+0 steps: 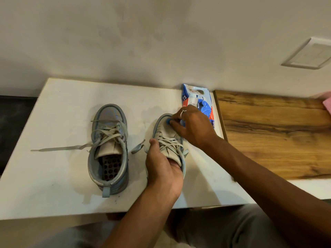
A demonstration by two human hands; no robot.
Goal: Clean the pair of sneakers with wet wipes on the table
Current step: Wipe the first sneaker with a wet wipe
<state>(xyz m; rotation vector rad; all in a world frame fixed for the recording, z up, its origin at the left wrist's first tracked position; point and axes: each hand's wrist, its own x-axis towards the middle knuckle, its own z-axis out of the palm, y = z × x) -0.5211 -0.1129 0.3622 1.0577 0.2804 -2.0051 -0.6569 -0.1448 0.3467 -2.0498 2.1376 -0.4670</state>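
- Grey-and-blue laced sneaker [162,127] lies on the white table [53,122], toe towards 12 o'clock.
- Left hand [163,169] grips its collar, fingers tucked into the opening and thumb on the laces.
- Right hand [193,127] pinches a small blue wipe [168,120] against the toe.
- Matching second sneaker [109,145] stands apart at 9 o'clock.
- Blue-and-red wipes pack [202,102] at 1 o'clock is partly hidden by the right hand.
- Brown wooden board [268,133] lies at 3 o'clock.
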